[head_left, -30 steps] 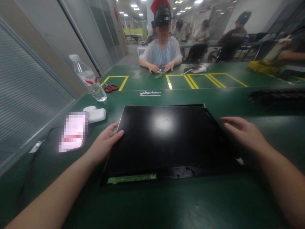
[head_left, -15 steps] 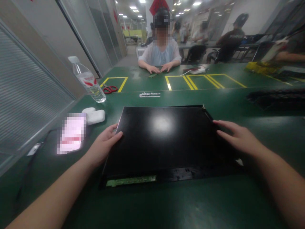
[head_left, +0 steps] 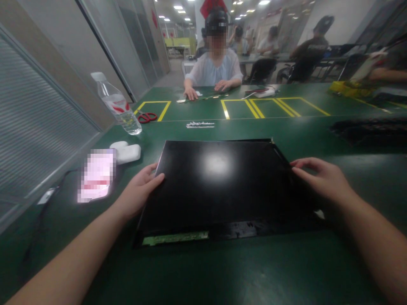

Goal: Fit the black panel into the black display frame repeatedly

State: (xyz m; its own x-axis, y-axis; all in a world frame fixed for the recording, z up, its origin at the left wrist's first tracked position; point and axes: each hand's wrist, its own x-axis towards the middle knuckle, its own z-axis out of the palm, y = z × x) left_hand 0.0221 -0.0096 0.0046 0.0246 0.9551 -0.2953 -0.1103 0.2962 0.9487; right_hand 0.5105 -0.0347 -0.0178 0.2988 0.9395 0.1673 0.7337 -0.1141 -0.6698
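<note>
In front of me a glossy black display panel (head_left: 222,190) lies on a black back cover (head_left: 274,142), whose rim shows along the far and right sides. A green circuit strip (head_left: 174,238) runs along the near left edge. My left hand (head_left: 143,186) grips the panel's left edge, thumb on the top face and fingers at the side, partly hidden. At the right edge, my right hand (head_left: 318,176) has its thumb and fingertips pinched together on the cover's rim. A small pale tab (head_left: 319,214) sticks out near the lower right corner.
To the left are a lit phone (head_left: 97,173), a white case (head_left: 129,153), a leaning water bottle (head_left: 117,103) and red-handled scissors (head_left: 147,117). White scraps (head_left: 200,125) lie beyond the panel. A co-worker (head_left: 216,67) sits opposite; a dark bundle (head_left: 369,131) lies right.
My right hand's thumb and fingers have closed into a pinch at the right rim. My left hand and the panel have barely moved. The co-worker's hands have moved apart.
</note>
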